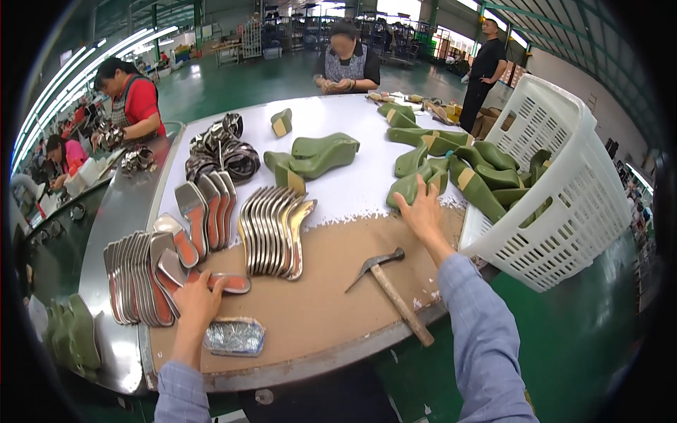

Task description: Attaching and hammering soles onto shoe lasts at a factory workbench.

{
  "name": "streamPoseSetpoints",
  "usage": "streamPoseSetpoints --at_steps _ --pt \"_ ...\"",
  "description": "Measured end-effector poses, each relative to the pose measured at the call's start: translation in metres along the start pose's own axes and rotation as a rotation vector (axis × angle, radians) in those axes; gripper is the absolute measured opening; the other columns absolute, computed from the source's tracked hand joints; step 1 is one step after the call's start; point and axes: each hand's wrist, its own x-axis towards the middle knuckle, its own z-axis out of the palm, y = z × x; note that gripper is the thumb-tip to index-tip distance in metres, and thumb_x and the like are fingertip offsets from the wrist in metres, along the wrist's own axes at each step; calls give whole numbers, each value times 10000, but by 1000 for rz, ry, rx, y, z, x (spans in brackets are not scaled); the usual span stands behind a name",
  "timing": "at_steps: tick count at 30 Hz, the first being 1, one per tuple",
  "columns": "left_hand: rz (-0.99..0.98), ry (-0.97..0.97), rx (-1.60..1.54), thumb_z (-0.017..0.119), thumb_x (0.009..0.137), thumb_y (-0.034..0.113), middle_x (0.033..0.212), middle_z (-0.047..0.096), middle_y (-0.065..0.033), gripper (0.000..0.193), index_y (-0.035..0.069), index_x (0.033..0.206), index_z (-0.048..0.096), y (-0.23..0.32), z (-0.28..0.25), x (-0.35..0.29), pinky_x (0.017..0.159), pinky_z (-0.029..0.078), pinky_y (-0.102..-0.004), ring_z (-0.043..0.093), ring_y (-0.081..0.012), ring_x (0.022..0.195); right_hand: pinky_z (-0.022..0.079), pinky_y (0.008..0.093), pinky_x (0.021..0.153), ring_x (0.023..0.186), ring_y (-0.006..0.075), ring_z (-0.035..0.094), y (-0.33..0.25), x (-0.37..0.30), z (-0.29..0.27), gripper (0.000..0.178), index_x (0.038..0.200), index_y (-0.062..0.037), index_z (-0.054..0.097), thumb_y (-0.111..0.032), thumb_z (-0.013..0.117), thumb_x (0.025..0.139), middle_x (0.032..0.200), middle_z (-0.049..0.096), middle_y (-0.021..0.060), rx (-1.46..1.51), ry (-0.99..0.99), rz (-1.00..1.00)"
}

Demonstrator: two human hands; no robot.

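Two hands reach over the surface. The left grip has its fingers on an orange-faced insole, beside a row of similar insoles; whether it is pinched I cannot tell. The right grip, thumb and fingers spread apart, is at a green shoe mould near the white basket, which holds more moulds. A hammer lies between the forearms, and a shiny silver packet lies near the left wrist.
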Motion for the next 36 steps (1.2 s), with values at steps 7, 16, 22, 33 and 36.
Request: streamPoseSetpoints --at_steps 7,16,22,33,36 --pt "-106 53 -216 661 820 454 1021 589 -244 580 98 1271 580 14 11 -15 839 469 -422 602 -357 955 470 501 891 1118 532 475 -4 48 67 460 1182 -195 626 -454 619 803 1462 283 222 -468 -183 37" --pt "-605 13 -1539 685 863 318 1054 646 -44 462 46 1225 595 -14 21 -16 838 458 -341 597 -194 939 445 501 916 1209 371 486 12 44 -7 548 1188 -136 602 -507 646 787 1373 417 242 131 -72 -7" --pt "-806 102 -1739 636 877 247 1103 618 -60 387 66 1211 563 -30 44 -12 898 471 -418 597 -222 1001 408 480 996 1156 493 462 92 98 36 689 1398 -137 360 -184 657 778 1475 165 250 -158 -93 272" --pt "-410 378 -2077 493 882 119 908 590 -8 258 63 1121 571 -15 -1 -38 767 506 -301 572 -132 821 453 446 937 1091 445 527 35 0 20 559 1305 -119 505 73 472 781 1281 440 291 135 -200 -415" --pt "-346 233 -2124 463 922 178 864 580 -1 262 58 1125 577 -18 -35 -56 661 492 -266 556 -108 713 474 441 862 948 398 570 22 -10 -7 573 1318 -141 514 88 455 796 1118 531 269 160 -461 -363"
